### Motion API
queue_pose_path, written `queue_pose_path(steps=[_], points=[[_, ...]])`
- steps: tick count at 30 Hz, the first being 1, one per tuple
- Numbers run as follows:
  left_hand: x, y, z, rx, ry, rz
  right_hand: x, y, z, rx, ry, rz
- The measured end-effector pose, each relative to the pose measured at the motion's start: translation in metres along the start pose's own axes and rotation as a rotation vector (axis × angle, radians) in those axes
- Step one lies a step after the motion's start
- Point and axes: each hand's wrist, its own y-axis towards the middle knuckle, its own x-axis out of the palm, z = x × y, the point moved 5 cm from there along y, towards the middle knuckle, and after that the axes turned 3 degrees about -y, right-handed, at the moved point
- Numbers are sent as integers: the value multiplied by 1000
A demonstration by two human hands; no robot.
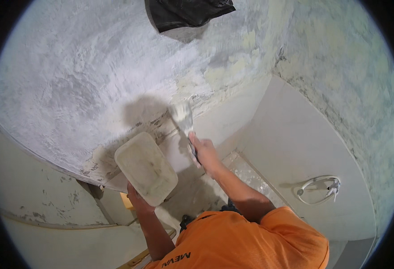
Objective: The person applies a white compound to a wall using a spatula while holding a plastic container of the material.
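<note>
On the left side, the left hand [138,199] is supporting a rectangular whitish plastic tub [146,167], its fingers lying mostly hidden, so their closure cannot be told. To the right, a broad-bladed putty knife [183,114] is pointing toward the patchy plastered wall [197,62], contact being undeterminable, and the right hand [206,154] is gripping its handle with fingers curled around it. Farther right, a looped white hose [301,192] is hanging against a smooth pale wall section [295,143].
</note>
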Motion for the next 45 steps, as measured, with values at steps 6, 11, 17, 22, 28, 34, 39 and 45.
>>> queue_pose_path(steps=[6, 11, 17, 22, 28, 34, 39, 45], points=[[14, 4, -16, -47, -133, -25, -50, -36, 16, 119, -40, -86], [76, 12, -52, -172, -124, -47, -88, -58, 5, 79, 385, -389], [135, 19, -95, -289, -123, -135, -117, -73, 11, 56, 554, -484], [157, 24, -112, -293, -101, -165, -138, -73, 27, 10, 442, -374], [169, 26, -125, -302, -90, -155, -142, -76, 18, -62, 293, -257], [176, 29, -131, -239, -107, -161, -132, -82, 17, -68, 293, -317], [173, 27, -128, -251, -136, -152, -132, -82, 27, -132, 315, -294], [164, 24, -122, -223, -93, -107, -135, -78, 45, -121, 322, -339]])
